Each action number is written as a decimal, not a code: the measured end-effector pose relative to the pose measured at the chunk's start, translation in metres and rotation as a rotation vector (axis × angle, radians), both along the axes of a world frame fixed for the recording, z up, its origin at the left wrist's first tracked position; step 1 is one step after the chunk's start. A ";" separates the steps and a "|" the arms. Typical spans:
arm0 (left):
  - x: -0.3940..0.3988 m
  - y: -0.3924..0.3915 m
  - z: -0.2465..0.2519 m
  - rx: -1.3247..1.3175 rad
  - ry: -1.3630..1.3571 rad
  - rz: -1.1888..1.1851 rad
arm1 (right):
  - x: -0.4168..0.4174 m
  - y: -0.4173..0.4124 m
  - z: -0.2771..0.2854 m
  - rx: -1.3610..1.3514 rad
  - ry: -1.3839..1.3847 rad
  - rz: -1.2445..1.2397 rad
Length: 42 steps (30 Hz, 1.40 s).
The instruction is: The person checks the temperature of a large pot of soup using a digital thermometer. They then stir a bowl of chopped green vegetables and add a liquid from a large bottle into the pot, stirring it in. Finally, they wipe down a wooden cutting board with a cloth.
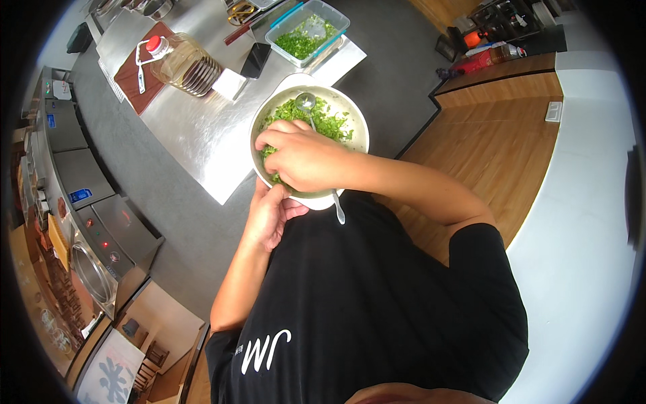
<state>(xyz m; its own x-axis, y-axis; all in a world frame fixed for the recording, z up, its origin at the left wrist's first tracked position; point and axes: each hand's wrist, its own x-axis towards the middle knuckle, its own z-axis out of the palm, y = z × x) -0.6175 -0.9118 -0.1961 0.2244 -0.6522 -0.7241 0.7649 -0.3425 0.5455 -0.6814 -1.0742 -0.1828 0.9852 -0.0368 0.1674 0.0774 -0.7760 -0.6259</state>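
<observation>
A white bowl (359, 121) of chopped green herbs or leaves (330, 121) is in front of my torso, near the corner of a steel table. My left hand (267, 217) grips its near left rim, thumb on top and fingers underneath. Inside the bowl, the bent fingers of my right hand (298, 154) dip into the greens; whether they pinch any is hidden. A metal spoon (306, 101) rests in the bowl with its head on the greens. Its shaft passes under my right hand, and the handle sticks out over the near rim.
On the steel table (202, 136) stand a large oil jug (184, 63) with a red cap, a black phone (256, 60), a small white box (230, 84) and a plastic container (308, 38) of chopped greens. A brown mat (151, 86) lies beneath the jug. Steel kitchen equipment (83, 174) lines the left.
</observation>
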 end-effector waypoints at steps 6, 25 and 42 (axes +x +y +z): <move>0.001 0.000 0.000 0.010 -0.022 0.003 | 0.006 -0.007 -0.006 0.044 -0.060 -0.073; 0.009 0.001 0.000 0.013 -0.044 0.010 | -0.009 -0.005 -0.009 0.145 -0.089 0.008; 0.025 0.002 -0.070 0.076 0.117 0.099 | -0.034 -0.011 -0.029 0.138 -0.128 -0.219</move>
